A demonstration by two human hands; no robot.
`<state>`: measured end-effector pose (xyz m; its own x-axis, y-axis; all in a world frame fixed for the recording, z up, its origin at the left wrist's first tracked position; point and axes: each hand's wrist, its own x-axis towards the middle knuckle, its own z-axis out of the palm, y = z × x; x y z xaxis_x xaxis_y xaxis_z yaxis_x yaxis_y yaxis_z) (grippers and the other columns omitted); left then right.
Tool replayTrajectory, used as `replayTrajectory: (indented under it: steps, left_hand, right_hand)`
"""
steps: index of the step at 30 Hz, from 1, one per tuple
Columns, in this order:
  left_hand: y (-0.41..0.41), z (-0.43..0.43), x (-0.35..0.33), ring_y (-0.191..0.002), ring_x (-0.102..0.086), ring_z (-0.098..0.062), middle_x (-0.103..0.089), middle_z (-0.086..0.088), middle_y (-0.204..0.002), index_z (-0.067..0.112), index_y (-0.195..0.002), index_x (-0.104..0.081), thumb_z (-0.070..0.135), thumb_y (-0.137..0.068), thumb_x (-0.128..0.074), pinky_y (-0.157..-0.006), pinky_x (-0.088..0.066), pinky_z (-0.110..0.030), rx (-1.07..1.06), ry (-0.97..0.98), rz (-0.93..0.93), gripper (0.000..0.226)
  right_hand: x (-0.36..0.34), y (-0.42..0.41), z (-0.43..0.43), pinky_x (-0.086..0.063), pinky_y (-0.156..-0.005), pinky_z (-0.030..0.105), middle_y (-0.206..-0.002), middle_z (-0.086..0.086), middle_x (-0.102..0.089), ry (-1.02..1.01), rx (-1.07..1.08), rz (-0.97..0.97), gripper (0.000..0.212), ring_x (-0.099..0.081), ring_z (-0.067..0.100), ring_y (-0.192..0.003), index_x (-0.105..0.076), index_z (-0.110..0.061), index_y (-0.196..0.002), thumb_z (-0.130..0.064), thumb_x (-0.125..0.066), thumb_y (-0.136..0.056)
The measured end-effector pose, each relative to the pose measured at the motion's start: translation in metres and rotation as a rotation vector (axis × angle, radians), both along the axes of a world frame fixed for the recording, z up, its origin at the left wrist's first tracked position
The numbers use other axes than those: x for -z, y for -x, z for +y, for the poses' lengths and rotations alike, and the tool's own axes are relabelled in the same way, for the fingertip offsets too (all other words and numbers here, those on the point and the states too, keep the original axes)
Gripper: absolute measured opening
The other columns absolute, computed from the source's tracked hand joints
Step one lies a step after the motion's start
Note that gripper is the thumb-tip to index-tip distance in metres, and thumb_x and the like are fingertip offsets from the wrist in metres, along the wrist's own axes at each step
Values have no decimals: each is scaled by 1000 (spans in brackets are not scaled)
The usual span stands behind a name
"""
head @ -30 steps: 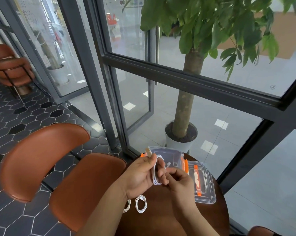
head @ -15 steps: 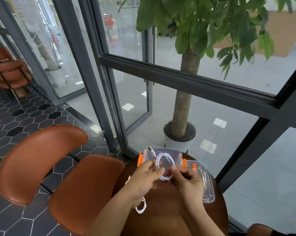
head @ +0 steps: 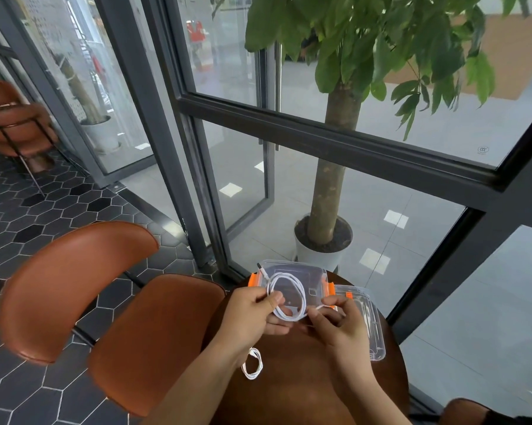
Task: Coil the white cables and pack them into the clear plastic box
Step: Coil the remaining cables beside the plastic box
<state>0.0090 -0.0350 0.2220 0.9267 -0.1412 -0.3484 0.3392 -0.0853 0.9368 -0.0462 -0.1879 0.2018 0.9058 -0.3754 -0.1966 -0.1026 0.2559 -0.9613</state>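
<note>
1. The left hand (head: pixel 252 308) pinches the cable (head: pixel 286 297) loop, keeping its turns together.
2. The right hand (head: pixel 335 320) fingers grip the loose tail, seemingly to wrap it.
3. The loop hangs just above the open box (head: pixel 313 274).
4. Another coil (head: pixel 253 366) waits on the counter (head: pixel 289 378).

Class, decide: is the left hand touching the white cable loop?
Touching. The head view shows the left hand pinching the white cable loop between thumb and fingers.
</note>
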Motion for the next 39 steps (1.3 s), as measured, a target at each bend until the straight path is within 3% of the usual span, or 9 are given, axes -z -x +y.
replayTrajectory:
  steps: [8,14,17,19,23,26,30,34,39]
  left_hand:
    - [-1,-10,-7,-79,-77,-37,-77,-23,-87,0,-94,-71,14,-101,-59,-77,-63,-48,-61,81,34,20]
    - [4,-10,-6,-75,-77,-37,-77,-20,-81,0,-90,-71,10,-100,-58,-72,-64,-43,68,29,46,19]
    - [8,-14,-6,-77,-77,-38,-76,-22,-82,0,-90,-71,11,-100,-58,-71,-63,-42,89,39,45,20]
    - [9,-16,-7,-77,-77,-38,-76,-20,-82,2,-91,-72,12,-100,-58,-73,-63,-44,99,32,42,19]
    - [7,-12,-10,-78,-77,-37,-78,-20,-83,3,-95,-72,14,-101,-57,-74,-64,-43,79,22,52,20]
    - [7,-8,-10,-80,-77,-37,-78,-20,-88,1,-103,-71,14,-102,-57,-74,-64,-42,68,23,79,20]
    - [7,-7,-9,-81,-77,-37,-78,-20,-89,-1,-102,-70,16,-101,-57,-78,-63,-46,83,17,93,22]
    - [4,-9,-10,-78,-77,-38,-78,-20,-86,1,-99,-71,16,-102,-57,-75,-63,-46,88,8,90,21]
    - [1,-9,-13,-73,-77,-34,-79,-14,-82,8,-95,-73,15,-101,-58,-68,-64,-42,66,-83,49,18]
  right_hand:
    - [-3,-3,-6,-62,-64,31,-88,25,-75,-245,-7,41,18,-75,31,-74,-56,-1,-111,0,-63,-94]
    - [1,-16,-27,-47,-46,31,-74,23,-71,243,-275,111,45,-62,30,-46,-38,-11,-125,7,-60,-90]
    - [-2,-24,-34,-46,-45,31,-66,15,-71,326,-351,135,35,-57,26,-41,-46,-8,-116,7,-59,-88]
    - [-4,-25,-36,-47,-48,34,-62,13,-70,370,-419,97,19,-56,21,-44,-65,-6,-102,4,-61,-87]
    - [-5,-22,-38,-49,-51,32,-73,19,-73,330,-458,50,22,-60,22,-55,-76,-12,-99,3,-64,-88]
    - [0,-24,-40,-49,-55,33,-80,10,-77,297,-451,45,23,-63,18,-63,-78,-15,-98,4,-67,-88]
    - [4,-27,-44,-52,-63,36,-93,18,-77,129,-481,50,19,-68,25,-75,-73,-7,-101,5,-69,-87]
    - [2,-31,-43,-53,-58,32,-95,21,-74,-72,-473,16,27,-68,27,-72,-59,-2,-112,10,-65,-88]
    - [-2,-29,-34,-55,-66,39,-96,15,-76,85,-410,-91,22,-69,27,-78,-63,-27,-117,-16,-60,-99]
